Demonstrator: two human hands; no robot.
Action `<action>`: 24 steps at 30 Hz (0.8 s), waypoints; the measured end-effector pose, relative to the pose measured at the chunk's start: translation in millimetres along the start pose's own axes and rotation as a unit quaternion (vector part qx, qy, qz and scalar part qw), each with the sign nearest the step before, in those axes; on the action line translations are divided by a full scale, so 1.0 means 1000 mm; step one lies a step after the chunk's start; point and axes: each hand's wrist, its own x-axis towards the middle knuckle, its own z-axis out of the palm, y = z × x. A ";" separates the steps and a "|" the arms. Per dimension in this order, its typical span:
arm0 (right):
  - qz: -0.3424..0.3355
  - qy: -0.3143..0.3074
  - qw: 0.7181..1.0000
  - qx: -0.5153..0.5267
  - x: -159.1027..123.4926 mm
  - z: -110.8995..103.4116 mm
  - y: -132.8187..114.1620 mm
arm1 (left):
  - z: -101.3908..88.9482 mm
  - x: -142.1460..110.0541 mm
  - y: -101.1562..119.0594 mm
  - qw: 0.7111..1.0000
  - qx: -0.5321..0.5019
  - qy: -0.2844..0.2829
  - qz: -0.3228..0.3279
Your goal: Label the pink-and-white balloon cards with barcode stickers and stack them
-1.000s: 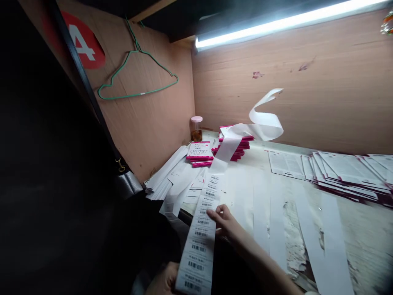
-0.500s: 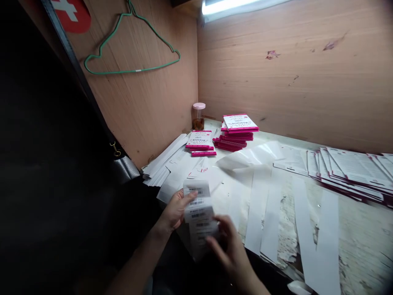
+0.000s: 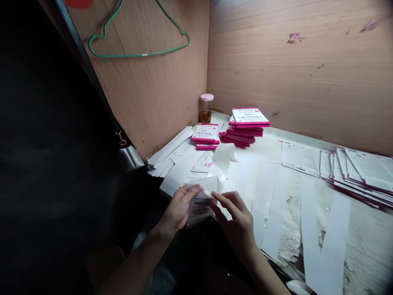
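Note:
A strip of white barcode labels [image 3: 201, 205] is held over the table's near edge, folded so only a few barcodes show. My left hand [image 3: 176, 211] grips its left side, thumb on top and fingers behind. At the strip's right edge, my right hand [image 3: 238, 219] pinches with thumb and index finger. Just beyond, white label backing [image 3: 225, 152] curls up from loose papers. Past it lie a short pile of pink-edged printed packets [image 3: 205, 133] and a taller stack of the same packets [image 3: 250, 116].
A pink-lidded jar [image 3: 206, 108] stands in the back corner. White sheets [image 3: 172, 147] lie at the left wall, under a green hanger [image 3: 141, 55]. Fanned printed cards [image 3: 362, 174] lie at right, and blank paper strips [image 3: 331, 237] are on the worn table [image 3: 368, 246]. A black bag [image 3: 130, 159] hangs left.
The long label strip, stretched out and looping in the air, has been gathered short between my hands. My left hand came up, and my right hand closed on the strip's edge. The view tilted down.

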 end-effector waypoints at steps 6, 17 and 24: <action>-0.105 0.050 0.983 -0.144 -0.009 0.001 -0.001 | 0.008 0.001 -0.003 0.999 -0.029 -0.014 0.016; -0.085 0.077 0.985 -0.127 -0.006 -0.001 -0.008 | 0.002 0.001 -0.017 0.976 0.175 0.009 0.130; -0.079 0.083 0.982 -0.150 -0.006 -0.001 -0.012 | 0.005 0.001 -0.017 0.984 0.146 0.004 0.098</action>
